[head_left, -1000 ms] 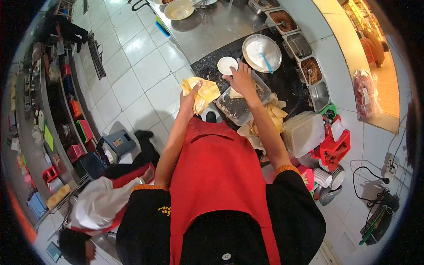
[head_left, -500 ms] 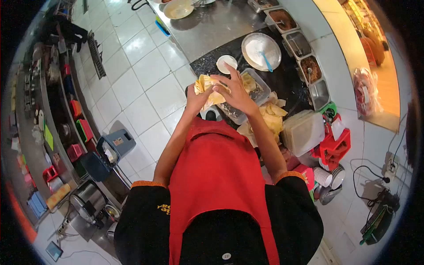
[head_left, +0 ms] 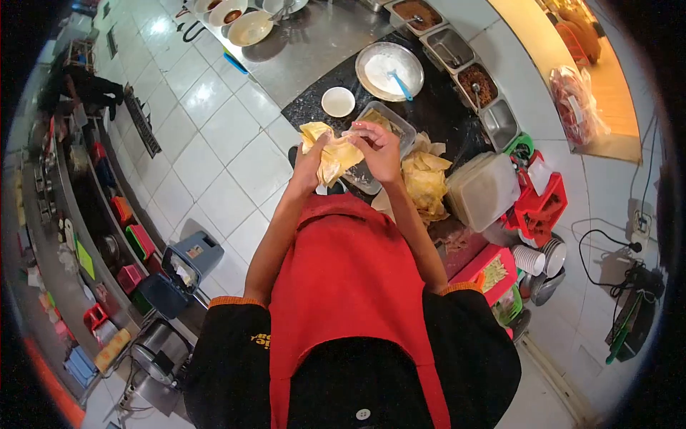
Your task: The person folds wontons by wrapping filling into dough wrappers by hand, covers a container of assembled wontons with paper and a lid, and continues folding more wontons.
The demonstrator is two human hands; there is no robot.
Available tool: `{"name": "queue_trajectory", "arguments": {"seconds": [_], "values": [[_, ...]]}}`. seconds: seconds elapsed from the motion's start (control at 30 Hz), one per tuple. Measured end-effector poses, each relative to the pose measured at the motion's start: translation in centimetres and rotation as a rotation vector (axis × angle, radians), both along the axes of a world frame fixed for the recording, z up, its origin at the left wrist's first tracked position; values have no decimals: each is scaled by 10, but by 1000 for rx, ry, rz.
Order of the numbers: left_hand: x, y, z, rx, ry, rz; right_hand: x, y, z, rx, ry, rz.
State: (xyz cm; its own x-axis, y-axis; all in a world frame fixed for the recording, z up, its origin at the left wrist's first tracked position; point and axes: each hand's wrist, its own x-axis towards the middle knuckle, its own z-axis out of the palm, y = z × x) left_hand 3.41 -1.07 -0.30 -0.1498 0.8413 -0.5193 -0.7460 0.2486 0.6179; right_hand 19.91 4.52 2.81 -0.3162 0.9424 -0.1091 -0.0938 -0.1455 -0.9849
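Note:
Between my two hands is a thin, folded yellow wrapper. My left hand grips its left side, and my right hand pinches its right edge with bent fingers. Beyond them, a small white bowl stands on the black counter. A clear plastic tub lies partly hidden behind my right hand, with a yellowish piece inside. More crumpled yellow wrappers are heaped to the right of my right forearm. A round metal pan with white contents and a blue utensil is farther back.
Metal food trays line the counter's right side. Stacked plastic lids, a red basket and white cups sit at the right. Bowls stand at the back left. A grey bin is on the floor; a person in dark clothes stands far left.
My right hand has come from the small bowl to the wrapper, and both hands now hold it. The view has shifted. A co-worker at the lower left has left the view.

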Motion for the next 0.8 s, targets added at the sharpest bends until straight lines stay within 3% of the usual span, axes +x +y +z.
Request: {"name": "queue_trajectory", "arguments": {"seconds": [0.23,0.3,0.37,0.47,0.5,0.57,0.6,0.67,0.7,0.8], "values": [[26,-7,17,11,472,-166,20,8,18,175,-71,113],[21,-6,12,17,442,-237,24,11,17,226,-113,97],[13,-6,-10,19,414,-303,38,16,18,88,-283,282],[0,-11,-35,157,388,-175,52,33,-2,160,-277,162],[-11,-13,-34,177,178,-154,60,39,-2,315,-483,76],[-32,-17,-30,215,-242,-105,76,52,-24,367,-535,39],[-40,-20,-30,214,-241,-102,79,55,-39,421,-585,1],[-52,-25,-26,260,-518,126,74,53,-55,326,-482,55],[-56,-28,-24,270,-510,121,71,51,-63,229,-382,104],[-52,-25,-8,355,-555,101,53,49,-103,170,-425,212]]}}
